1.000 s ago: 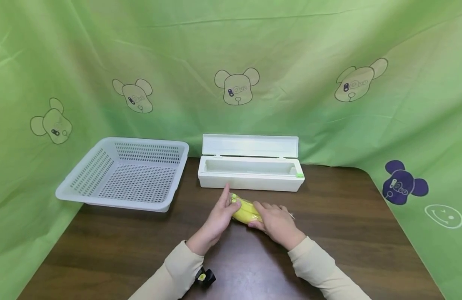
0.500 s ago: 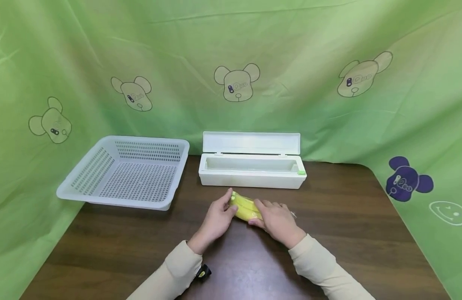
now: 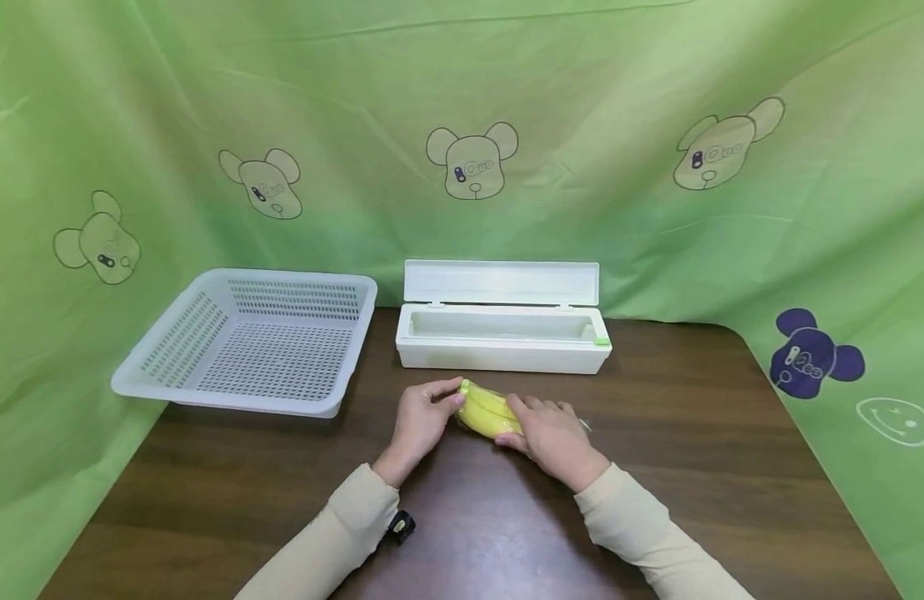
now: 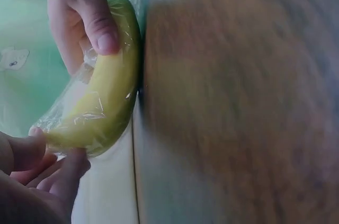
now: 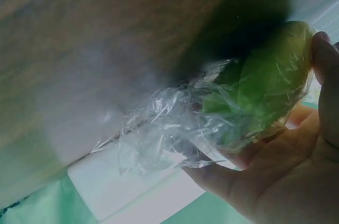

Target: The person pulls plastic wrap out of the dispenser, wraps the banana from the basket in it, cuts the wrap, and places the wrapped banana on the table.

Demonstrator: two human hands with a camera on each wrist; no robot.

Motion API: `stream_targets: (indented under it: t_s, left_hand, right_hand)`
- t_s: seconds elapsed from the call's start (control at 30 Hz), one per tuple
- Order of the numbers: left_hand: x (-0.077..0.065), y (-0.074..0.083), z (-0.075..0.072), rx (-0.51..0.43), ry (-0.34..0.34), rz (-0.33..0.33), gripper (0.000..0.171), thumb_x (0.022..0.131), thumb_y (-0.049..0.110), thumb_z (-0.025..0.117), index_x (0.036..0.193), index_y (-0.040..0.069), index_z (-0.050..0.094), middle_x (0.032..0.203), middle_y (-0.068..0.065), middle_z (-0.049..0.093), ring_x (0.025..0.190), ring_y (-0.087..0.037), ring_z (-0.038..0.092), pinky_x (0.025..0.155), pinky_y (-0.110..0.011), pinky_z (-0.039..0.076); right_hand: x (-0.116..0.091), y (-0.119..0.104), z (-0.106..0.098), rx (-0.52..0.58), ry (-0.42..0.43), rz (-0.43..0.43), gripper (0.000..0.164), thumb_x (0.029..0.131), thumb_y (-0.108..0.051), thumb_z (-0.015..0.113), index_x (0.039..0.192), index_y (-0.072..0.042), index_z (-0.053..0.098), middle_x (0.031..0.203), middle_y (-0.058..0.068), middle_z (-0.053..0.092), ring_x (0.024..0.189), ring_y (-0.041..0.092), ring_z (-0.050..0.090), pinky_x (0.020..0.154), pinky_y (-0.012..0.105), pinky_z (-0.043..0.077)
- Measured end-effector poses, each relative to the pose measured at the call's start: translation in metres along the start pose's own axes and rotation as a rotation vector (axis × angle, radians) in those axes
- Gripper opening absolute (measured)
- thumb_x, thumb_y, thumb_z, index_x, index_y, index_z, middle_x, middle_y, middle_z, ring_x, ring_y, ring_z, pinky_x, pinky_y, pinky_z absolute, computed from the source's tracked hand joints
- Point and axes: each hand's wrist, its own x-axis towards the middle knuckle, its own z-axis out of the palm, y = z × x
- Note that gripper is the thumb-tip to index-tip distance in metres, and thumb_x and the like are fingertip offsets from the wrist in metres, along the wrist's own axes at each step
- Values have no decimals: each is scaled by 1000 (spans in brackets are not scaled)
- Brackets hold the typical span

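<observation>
A small bunch of yellow bananas (image 3: 482, 412) wrapped in clear cling film (image 5: 164, 128) lies on the table in front of the long white box. My left hand (image 3: 420, 417) pinches the film at the stem end between thumb and fingers. Over the other end, my right hand (image 3: 553, 437) grips the bananas, thumb on the near side and fingers across the far side. Loose, crumpled film sticks out past that end in the right wrist view. From the left wrist, the curved banana (image 4: 116, 81) shows with shiny film drawn over it.
Behind the hands stands a long white box (image 3: 502, 357) with its lid (image 3: 501, 283) raised and a green tab at its right corner. A white perforated basket (image 3: 345, 367) sits at the back left of the brown table (image 3: 694, 467). Green curtain surrounds the table.
My left hand has shifted slightly left, its upright fingers folding down to the stem end, where they now pinch the film. The right hand keeps its grip on the bananas.
</observation>
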Motion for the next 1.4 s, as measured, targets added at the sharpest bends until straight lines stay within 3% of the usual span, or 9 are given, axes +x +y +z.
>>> stream_targets:
  t_s: [0.23, 0.37, 0.5, 0.63, 0.87, 1.03, 1.2, 1.3, 1.4]
  left_hand:
    - [5, 1, -2, -178, 23, 33, 4, 84, -10, 75, 88, -10, 73, 105, -20, 73, 101, -29, 70, 79, -21, 55]
    - [11, -3, -5, -130, 2, 55, 8, 83, -12, 74, 88, -6, 73, 99, -16, 74, 88, -21, 69, 73, -20, 53]
    - [20, -5, -10, -45, -66, 102, 13, 83, -12, 75, 94, -3, 73, 94, -12, 73, 82, -16, 66, 71, -22, 53]
    - [26, -2, -15, -46, -148, 124, 17, 84, -12, 74, 100, -6, 73, 93, -15, 73, 83, -19, 67, 72, -23, 54]
    - [36, -7, -21, -128, -254, 61, 10, 83, -12, 75, 92, -9, 71, 92, -17, 72, 77, -12, 63, 68, -22, 53]
    - [44, -11, -24, -246, -366, -30, 8, 84, -16, 70, 90, -12, 66, 87, -13, 68, 77, -14, 62, 69, -24, 56]
    - [49, -17, -25, -344, -441, -108, 12, 86, -16, 66, 92, -6, 66, 85, -6, 65, 79, -14, 61, 71, -26, 57]
    - [50, -20, -24, -378, -453, -135, 15, 87, -16, 65, 96, -3, 67, 88, -7, 65, 81, -14, 62, 72, -26, 57]
    - [48, -19, -23, -378, -426, -136, 14, 87, -15, 66, 97, -6, 66, 91, -11, 66, 82, -14, 63, 74, -27, 58]
  right_hand:
    - [1, -1, 0, -18, 6, 2, 61, 88, -48, 73, 125, -3, 57, 106, 19, 69, 82, 39, 67, 66, 53, 51]
    - [3, -1, -1, -12, 11, -7, 61, 87, -48, 73, 125, -3, 57, 106, 19, 69, 82, 39, 67, 65, 53, 50]
    - [3, 0, -3, -5, -5, -3, 61, 87, -48, 74, 125, -3, 57, 105, 19, 69, 81, 39, 67, 63, 52, 50]
    - [4, 1, -6, -1, -11, -2, 60, 87, -48, 74, 125, -4, 57, 105, 18, 69, 80, 39, 66, 62, 52, 50]
    - [4, 1, -10, 25, -37, -5, 59, 86, -47, 75, 124, -6, 56, 103, 17, 69, 79, 39, 66, 60, 52, 50]
    - [4, 1, -10, 23, -68, 1, 61, 87, -47, 74, 128, -5, 56, 105, 18, 69, 81, 39, 66, 63, 53, 51]
    - [5, 0, -11, 20, -96, 18, 62, 87, -47, 74, 129, -5, 56, 106, 18, 68, 85, 40, 66, 66, 54, 52]
    - [5, -1, -11, 17, -108, 32, 62, 88, -48, 73, 130, -5, 56, 107, 18, 68, 87, 40, 66, 68, 56, 52]
    - [4, -1, -10, 22, -112, 34, 64, 88, -48, 73, 132, -5, 56, 110, 19, 68, 89, 40, 66, 70, 57, 52]
